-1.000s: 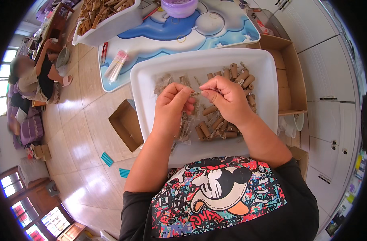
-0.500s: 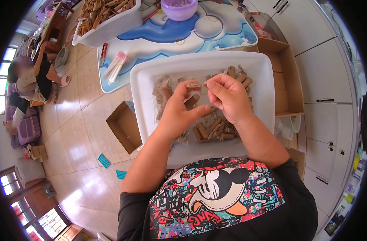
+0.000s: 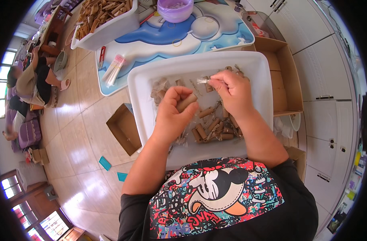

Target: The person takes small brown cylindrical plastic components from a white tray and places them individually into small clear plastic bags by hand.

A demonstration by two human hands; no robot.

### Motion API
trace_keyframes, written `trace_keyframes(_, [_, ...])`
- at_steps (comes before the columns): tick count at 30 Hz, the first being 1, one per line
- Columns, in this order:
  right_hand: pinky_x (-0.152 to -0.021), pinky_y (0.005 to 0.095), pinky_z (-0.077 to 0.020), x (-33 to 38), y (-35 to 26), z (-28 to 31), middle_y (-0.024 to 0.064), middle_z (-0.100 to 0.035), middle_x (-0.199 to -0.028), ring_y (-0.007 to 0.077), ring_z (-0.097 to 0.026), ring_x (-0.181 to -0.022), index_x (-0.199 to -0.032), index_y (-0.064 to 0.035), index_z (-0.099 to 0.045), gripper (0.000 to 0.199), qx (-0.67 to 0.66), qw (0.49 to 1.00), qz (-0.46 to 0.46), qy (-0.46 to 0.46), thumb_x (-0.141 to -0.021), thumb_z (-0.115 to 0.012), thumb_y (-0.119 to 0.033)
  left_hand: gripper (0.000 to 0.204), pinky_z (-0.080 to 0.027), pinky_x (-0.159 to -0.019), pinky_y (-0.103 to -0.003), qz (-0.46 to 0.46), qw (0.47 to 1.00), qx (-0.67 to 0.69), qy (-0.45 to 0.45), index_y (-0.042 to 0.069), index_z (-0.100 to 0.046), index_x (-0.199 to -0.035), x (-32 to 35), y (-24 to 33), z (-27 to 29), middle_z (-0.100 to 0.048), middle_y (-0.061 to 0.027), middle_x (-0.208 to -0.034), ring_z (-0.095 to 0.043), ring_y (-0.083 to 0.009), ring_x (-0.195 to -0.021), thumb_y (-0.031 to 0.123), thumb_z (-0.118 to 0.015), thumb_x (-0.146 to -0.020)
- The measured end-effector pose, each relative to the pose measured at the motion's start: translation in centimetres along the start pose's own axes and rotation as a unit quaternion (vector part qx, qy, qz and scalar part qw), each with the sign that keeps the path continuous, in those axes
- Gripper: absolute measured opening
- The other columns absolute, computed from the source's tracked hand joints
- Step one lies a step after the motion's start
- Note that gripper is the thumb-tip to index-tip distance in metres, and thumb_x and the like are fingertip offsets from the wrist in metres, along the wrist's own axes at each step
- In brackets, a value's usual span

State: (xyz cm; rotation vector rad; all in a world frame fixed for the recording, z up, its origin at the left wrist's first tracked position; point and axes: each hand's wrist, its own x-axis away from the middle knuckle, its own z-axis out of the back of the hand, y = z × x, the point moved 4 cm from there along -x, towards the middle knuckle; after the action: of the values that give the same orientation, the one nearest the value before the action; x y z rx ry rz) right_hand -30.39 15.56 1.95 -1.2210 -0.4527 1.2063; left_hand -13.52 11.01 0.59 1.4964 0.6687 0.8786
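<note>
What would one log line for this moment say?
left hand: holds brown cylindrical stick | right hand: pinches small clear plastic wrapper | both over white rectangular plastic tray

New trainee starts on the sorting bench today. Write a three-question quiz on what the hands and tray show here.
1. True or false: the left hand grips a brown cylinder over the white tray.
2. What does the right hand pinch?
A. a small clear wrapper
B. a blue comb
C. a metal spoon
3. Fill in: beyond the tray, on the blue and white mat, stands a ____ bowl.

Key
1. True
2. A
3. purple
</note>
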Motion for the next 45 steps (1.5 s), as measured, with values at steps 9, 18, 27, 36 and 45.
trace_keyframes(9, [-0.058,0.0206,-0.0405,1.2,-0.7,-1.5,0.0005,-0.060,-0.075,0.0052,-0.052,-0.068,-0.086,-0.0016,-0.059,0.005,-0.228,0.924,-0.150,-0.269,-0.083,-0.059,-0.006,0.019,-0.046,-0.060,-0.022,0.132,0.964,0.217,-0.080,0.003,-0.053,-0.097,-0.4,-1.1,-0.1,-0.060,-0.0050,-0.082,-0.057,-0.0113,-0.070,0.020,-0.056,-0.087])
trace_keyframes(18, [-0.062,0.0200,-0.0429,1.6,-0.7,-2.3,0.0009,-0.058,-0.081,0.0049,-0.053,-0.070,-0.103,0.0009,-0.053,0.022,-0.258,0.907,-0.190,-0.275,-0.083,-0.059,-0.002,0.023,-0.040,-0.048,-0.022,0.222,0.934,0.235,-0.151,0.005,-0.053,-0.097,0.2,-0.2,-0.3,-0.059,-0.0066,-0.079,-0.053,-0.0110,-0.056,0.026,-0.050,-0.091])
trace_keyframes(27, [-0.062,0.0197,-0.0409,1.2,0.2,-2.2,0.0006,-0.058,-0.081,0.0035,-0.049,-0.071,-0.106,0.0005,-0.053,0.026,-0.213,0.938,-0.187,-0.200,-0.082,-0.060,-0.003,0.024,-0.049,-0.061,-0.024,0.128,0.969,0.203,-0.058,-0.002,-0.045,-0.108,-0.3,-0.4,0.0,-0.057,-0.0086,-0.091,-0.059,-0.0137,-0.072,0.010,-0.052,-0.088])
trace_keyframes(36, [-0.065,0.0184,-0.0420,1.6,0.1,-3.0,0.0002,-0.057,-0.088,0.0038,-0.051,-0.074,-0.106,-0.0001,-0.052,0.023,-0.217,0.937,-0.178,-0.209,-0.084,-0.057,-0.004,0.025,-0.049,-0.070,-0.024,0.110,0.973,0.189,-0.075,-0.003,-0.049,-0.109,0.0,0.3,0.5,-0.059,-0.0093,-0.098,-0.059,-0.0133,-0.082,0.004,-0.054,-0.086])
trace_keyframes(45, [-0.063,0.0179,-0.0401,1.3,0.1,-2.5,-0.0022,-0.054,-0.083,0.0026,-0.047,-0.070,-0.103,-0.0011,-0.054,0.020,-0.268,0.935,-0.178,-0.151,-0.084,-0.058,-0.005,0.034,-0.045,-0.068,-0.028,-0.094,0.874,-0.278,0.388,0.004,-0.057,-0.106,-3.4,3.0,17.0,-0.057,-0.0058,-0.090,-0.053,-0.0149,-0.079,0.023,-0.065,-0.079])
